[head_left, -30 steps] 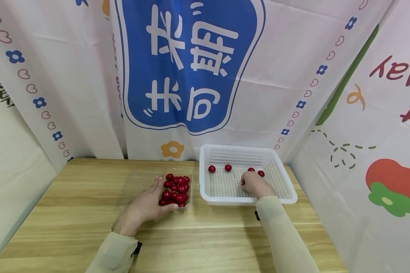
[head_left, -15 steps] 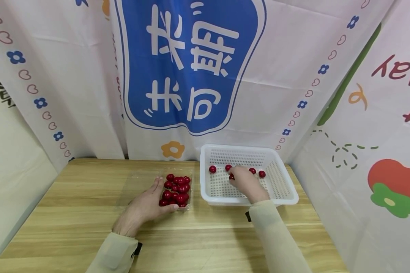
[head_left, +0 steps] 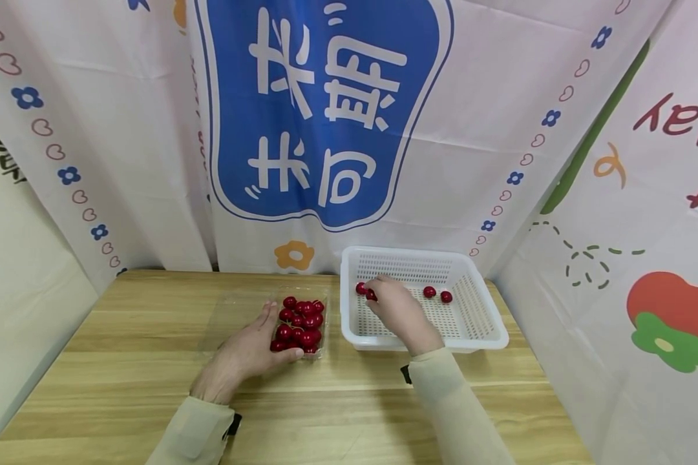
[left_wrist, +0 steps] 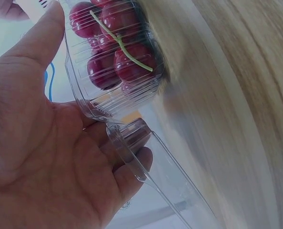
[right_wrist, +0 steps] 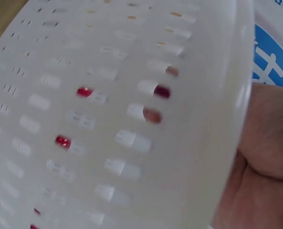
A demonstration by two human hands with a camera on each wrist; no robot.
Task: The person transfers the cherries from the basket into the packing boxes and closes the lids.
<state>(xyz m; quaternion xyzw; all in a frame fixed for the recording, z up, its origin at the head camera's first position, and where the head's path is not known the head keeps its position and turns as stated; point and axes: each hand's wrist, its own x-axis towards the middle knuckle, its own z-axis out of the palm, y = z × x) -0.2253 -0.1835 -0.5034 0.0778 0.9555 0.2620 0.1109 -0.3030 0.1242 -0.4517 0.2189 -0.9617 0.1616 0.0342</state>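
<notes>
My left hand (head_left: 241, 355) lies against the corner of a clear plastic clamshell box (left_wrist: 91, 102). Its thumb runs along the near rim and its straight fingers lie along the hinge side. Inside the box is a heap of red cherries (head_left: 296, 320), one with a green stem in the left wrist view. Within a white perforated basket (head_left: 491, 316) my right hand (head_left: 398, 313) pinches a dark red cherry (head_left: 371, 294) in its fingertips, beside another cherry (head_left: 360, 288) at the left. Two more cherries (head_left: 429, 292) lie farther right. In the right wrist view, the basket wall hides most of the fingers.
The box's transparent lid (head_left: 227, 316) lies folded out to the left on the wooden table (head_left: 326, 413). A printed white curtain (head_left: 151, 226) hangs behind the table, and another printed sheet (head_left: 605, 310) stands along the right side.
My right hand has moved left inside the basket with the pinched cherry and now covers the spot where another cherry showed. My left hand and the box have stayed still.
</notes>
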